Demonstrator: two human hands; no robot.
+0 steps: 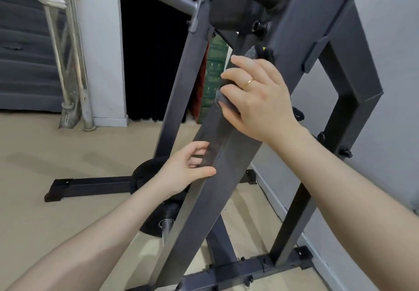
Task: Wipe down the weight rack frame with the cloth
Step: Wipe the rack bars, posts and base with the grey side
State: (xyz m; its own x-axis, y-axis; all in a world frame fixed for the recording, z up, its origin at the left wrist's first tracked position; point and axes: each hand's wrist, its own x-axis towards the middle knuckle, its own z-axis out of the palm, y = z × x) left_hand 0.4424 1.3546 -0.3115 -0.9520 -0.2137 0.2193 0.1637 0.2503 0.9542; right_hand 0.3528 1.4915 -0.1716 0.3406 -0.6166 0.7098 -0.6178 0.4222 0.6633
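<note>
Your right hand [256, 100] presses a dark grey cloth [226, 102] flat against the slanted beam [217, 154] of the weight rack frame [340, 68]. The fingers are spread over the cloth, which shows only as a small fold beneath them and a bit of fabric above the hand, so most of it is hidden. A gold ring [248, 83] sits on one finger of that hand.

Your left hand [188, 168] is lower on the same beam, gripping its left edge: the thumb lies across the front face and the fingers curl around behind.

Below the left hand, beside the beam, black weight plates [156, 220] sit on a short metal peg near the floor [68, 150]. The frame's black base bar [90, 184] runs off to the left of the plates, and another base bar [249, 270] crosses at the foot of the beam.

Behind the beam, at the level of your right hand, a green and red box [212, 82] stands upright. Far to the left of the beam a silver railing [68, 59] rises from the floor by a white wall [102, 41].
</note>
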